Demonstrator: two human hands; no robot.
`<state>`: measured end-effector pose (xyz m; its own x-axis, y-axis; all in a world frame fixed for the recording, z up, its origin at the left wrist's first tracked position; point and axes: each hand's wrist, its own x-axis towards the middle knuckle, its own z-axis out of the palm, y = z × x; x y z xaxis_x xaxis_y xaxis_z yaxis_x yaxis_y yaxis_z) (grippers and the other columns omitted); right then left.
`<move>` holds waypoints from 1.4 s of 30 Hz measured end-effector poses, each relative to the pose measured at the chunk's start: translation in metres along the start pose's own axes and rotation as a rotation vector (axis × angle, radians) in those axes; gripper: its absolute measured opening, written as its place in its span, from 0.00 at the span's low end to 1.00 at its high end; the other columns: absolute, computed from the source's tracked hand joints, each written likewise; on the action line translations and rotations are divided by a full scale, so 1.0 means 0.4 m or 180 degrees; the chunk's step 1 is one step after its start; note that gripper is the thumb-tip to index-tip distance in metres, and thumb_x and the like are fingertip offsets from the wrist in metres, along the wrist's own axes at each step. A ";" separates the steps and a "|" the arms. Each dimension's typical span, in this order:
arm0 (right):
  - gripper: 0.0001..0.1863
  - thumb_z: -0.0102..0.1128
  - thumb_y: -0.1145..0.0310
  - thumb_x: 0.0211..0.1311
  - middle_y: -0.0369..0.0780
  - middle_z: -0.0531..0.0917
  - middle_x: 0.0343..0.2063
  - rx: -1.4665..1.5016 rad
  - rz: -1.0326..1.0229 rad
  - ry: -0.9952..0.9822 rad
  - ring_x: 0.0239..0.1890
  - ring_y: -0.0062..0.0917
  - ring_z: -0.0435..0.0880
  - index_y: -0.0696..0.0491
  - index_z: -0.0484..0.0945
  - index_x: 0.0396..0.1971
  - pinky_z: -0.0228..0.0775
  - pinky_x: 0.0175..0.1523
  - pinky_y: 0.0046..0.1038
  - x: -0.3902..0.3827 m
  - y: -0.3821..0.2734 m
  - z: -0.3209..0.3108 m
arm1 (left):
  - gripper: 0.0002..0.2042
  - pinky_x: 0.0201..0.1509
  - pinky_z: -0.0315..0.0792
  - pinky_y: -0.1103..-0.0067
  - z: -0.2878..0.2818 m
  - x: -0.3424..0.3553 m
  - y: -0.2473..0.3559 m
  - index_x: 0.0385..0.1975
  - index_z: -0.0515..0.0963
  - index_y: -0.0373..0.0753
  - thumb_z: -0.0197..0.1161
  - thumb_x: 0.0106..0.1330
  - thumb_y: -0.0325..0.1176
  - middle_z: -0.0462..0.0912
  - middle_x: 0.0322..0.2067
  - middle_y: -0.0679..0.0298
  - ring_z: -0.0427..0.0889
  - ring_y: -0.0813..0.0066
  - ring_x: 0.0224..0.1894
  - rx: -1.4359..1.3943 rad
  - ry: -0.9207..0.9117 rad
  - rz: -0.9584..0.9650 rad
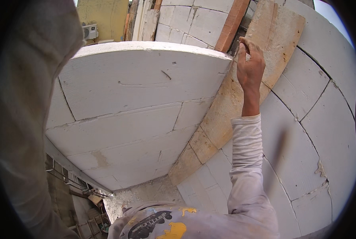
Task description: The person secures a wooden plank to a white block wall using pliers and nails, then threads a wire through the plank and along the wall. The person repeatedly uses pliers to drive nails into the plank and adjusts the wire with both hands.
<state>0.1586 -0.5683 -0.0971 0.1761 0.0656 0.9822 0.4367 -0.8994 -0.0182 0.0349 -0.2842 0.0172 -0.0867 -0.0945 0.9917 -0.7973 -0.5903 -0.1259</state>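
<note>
My right hand (250,65) is raised to the top of the block wall's inner corner, against a dusty tan strip (275,38) that runs down that corner. Its thumb and fingers are bent toward each other in a pinch. Whatever lies between the fingertips, if anything, is too small to make out. On the left my other arm's grey sleeve (22,111) rises close to the camera; the left hand is outside the picture. A blurred brown, stick-like thing (281,145) shows to the right of my right sleeve.
A white block wall (138,83) with a rough top edge stands ahead, and another block wall (317,119) curves along the right. Behind are a reddish-brown post (232,26) and an air-conditioning unit (90,32). Ladder-like frames (92,227) lie far below at lower left.
</note>
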 end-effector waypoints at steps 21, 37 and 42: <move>0.20 0.53 0.54 0.77 0.43 0.85 0.52 -0.2869 -0.1457 -0.0736 0.58 0.41 0.81 0.49 0.80 0.59 0.71 0.64 0.41 0.617 0.222 -0.044 | 0.11 0.55 0.77 0.68 0.403 -1.076 -0.025 0.48 0.81 0.38 0.62 0.67 0.23 0.85 0.45 0.54 0.85 0.54 0.50 -0.3314 -0.1900 -0.3007; 0.14 0.59 0.60 0.73 0.38 0.84 0.48 -0.3167 -0.1884 -0.0655 0.56 0.36 0.79 0.50 0.83 0.51 0.72 0.62 0.39 0.520 0.191 0.071 | 0.12 0.54 0.77 0.69 0.326 -1.180 -0.118 0.49 0.81 0.38 0.63 0.67 0.25 0.83 0.48 0.54 0.84 0.58 0.49 -0.3245 -0.2562 -0.3088; 0.12 0.59 0.61 0.72 0.37 0.85 0.43 -0.2584 -0.1155 -0.1903 0.51 0.34 0.80 0.51 0.85 0.45 0.74 0.60 0.38 0.273 0.127 0.093 | 0.12 0.60 0.75 0.65 0.312 -1.174 -0.129 0.48 0.82 0.37 0.65 0.66 0.27 0.85 0.48 0.52 0.82 0.53 0.54 -0.3312 -0.2692 -0.3235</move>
<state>0.2329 -0.5906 0.0023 0.6536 0.3898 0.6487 -0.1288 -0.7874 0.6029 0.1915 -0.3094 -0.4452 0.7223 -0.6125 0.3211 -0.3827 0.0328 0.9233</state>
